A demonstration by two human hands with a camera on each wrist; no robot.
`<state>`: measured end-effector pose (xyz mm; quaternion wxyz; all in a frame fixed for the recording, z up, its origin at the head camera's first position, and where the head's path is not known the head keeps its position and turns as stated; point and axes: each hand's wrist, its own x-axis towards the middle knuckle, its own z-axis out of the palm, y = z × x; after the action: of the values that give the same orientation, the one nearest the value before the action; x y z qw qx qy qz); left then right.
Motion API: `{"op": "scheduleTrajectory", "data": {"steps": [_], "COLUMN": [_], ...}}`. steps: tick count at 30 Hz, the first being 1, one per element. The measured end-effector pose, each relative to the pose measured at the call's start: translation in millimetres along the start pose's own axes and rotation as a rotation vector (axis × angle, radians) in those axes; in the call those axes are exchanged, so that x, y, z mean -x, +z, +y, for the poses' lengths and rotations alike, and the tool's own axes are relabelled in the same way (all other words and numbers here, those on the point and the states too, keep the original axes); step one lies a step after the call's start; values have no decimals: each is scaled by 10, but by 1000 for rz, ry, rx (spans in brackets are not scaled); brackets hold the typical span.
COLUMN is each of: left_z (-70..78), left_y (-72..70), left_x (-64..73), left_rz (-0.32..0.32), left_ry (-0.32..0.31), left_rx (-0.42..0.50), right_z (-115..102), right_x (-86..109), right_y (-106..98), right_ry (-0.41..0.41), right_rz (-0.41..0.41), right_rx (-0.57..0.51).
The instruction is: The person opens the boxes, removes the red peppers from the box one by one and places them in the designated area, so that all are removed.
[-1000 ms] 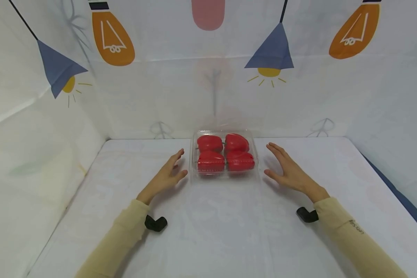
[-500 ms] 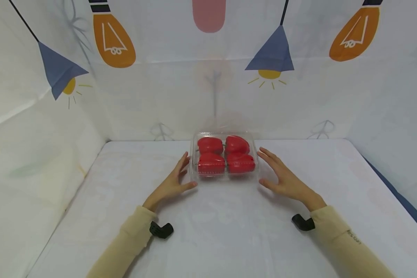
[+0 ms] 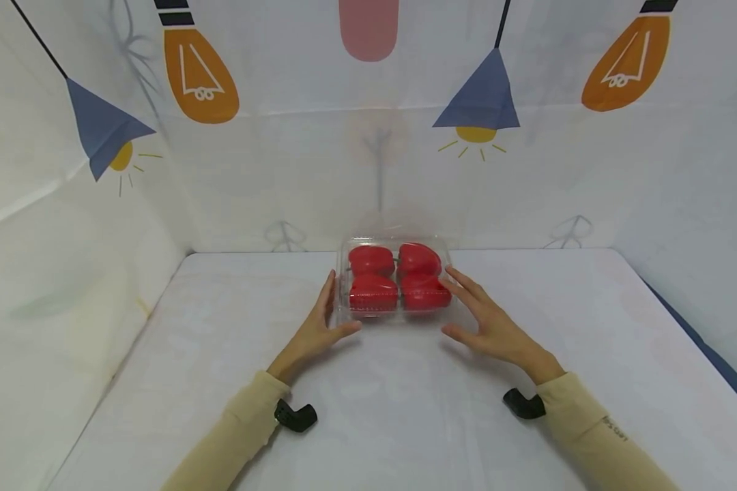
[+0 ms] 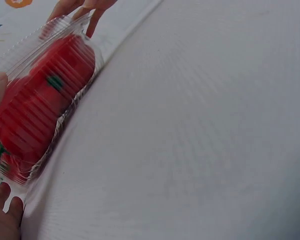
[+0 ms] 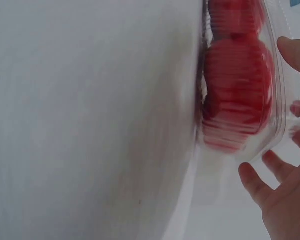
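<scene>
A clear plastic clamshell box (image 3: 399,240) sits on the white table, and several red bell peppers (image 3: 373,292) show through it. Green stems (image 4: 55,82) are visible through its ribbed side in the left wrist view. My left hand (image 3: 310,335) is at the box's left side, fingers extended along it and thumb stretched toward the front edge. On the other side, my right hand (image 3: 494,332) has its fingers spread, fingertips overlapping the box's right edge in the head view. In the right wrist view, the fingers (image 5: 255,185) are fanned beside the box's corner. Neither hand grips it.
White cloth (image 3: 381,409) covers the table. Behind the box rises a white fabric wall (image 3: 319,170) printed with lamps and bulbs, with more fabric on both sides. Black angled pieces (image 3: 296,416) stick out at both wrists beside the beige sleeves (image 3: 233,436).
Both hands have moved inward from either side and slightly nearer the person, closing the gaps to the box. The box keeps its place on the table.
</scene>
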<state>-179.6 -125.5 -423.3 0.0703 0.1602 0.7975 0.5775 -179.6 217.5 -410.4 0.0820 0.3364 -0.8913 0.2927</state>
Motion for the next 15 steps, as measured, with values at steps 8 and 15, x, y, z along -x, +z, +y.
{"op": "scheduleTrajectory", "data": {"steps": [8, 15], "left_z": [123, 107], "left_y": [35, 62], "left_x": [41, 24], "left_rz": [24, 48], "left_ry": [-29, -28], "left_rx": [-54, -69], "right_z": [-40, -64], "right_x": [-58, -82], "right_y": [74, 91], "right_ry": [-30, -28], "right_rz": [48, 66], "right_rx": [87, 125]}}
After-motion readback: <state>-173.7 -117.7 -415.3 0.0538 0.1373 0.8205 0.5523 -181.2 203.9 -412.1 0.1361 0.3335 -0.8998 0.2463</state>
